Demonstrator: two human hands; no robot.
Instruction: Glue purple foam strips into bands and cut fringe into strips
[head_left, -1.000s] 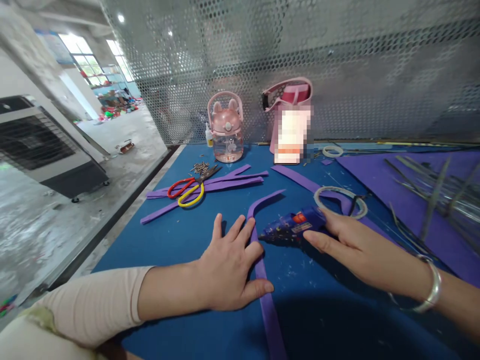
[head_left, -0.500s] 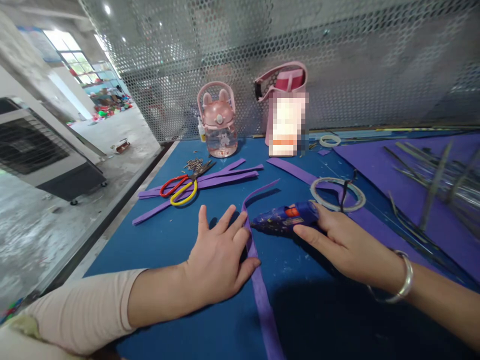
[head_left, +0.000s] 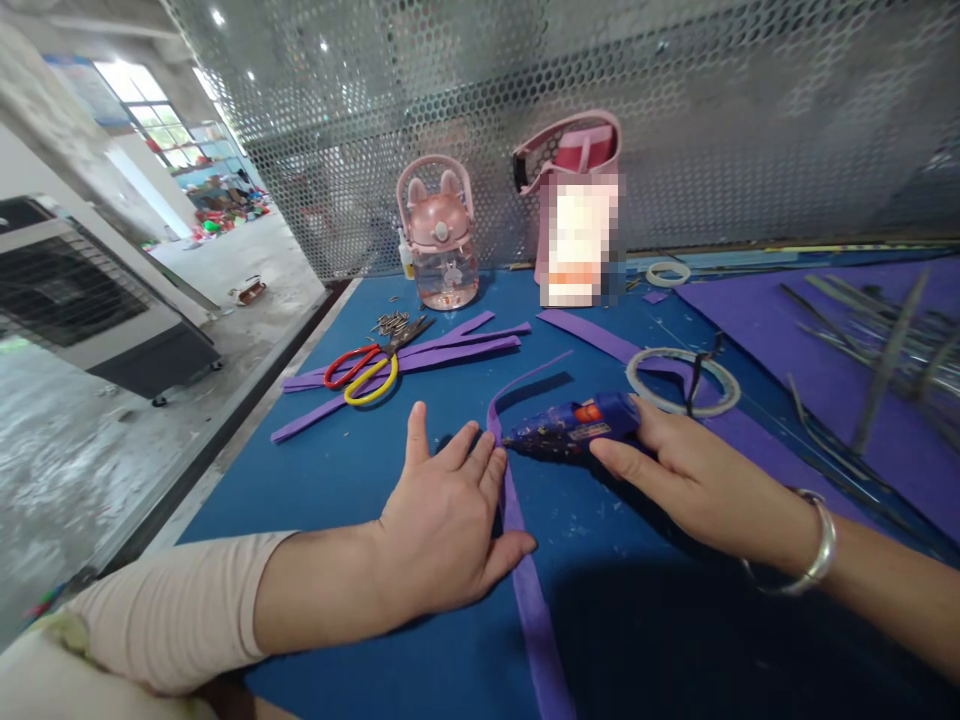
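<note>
My left hand lies flat on the blue table, fingers spread, with its thumb and fingertips pressing a long purple foam strip that runs toward me. My right hand grips a blue glue gun, its nozzle pointing left at the strip just beyond my left fingertips. A silver bangle sits on my right wrist.
Red and yellow scissors lie on several purple strips at the left. A pink bottle and a pink bag stand by the perforated metal wall. A tape ring, a purple foam sheet and metal rods lie to the right.
The view shifted slightly. My left hand slid a little along the strip, and the glue gun's nozzle stays close to the strip.
</note>
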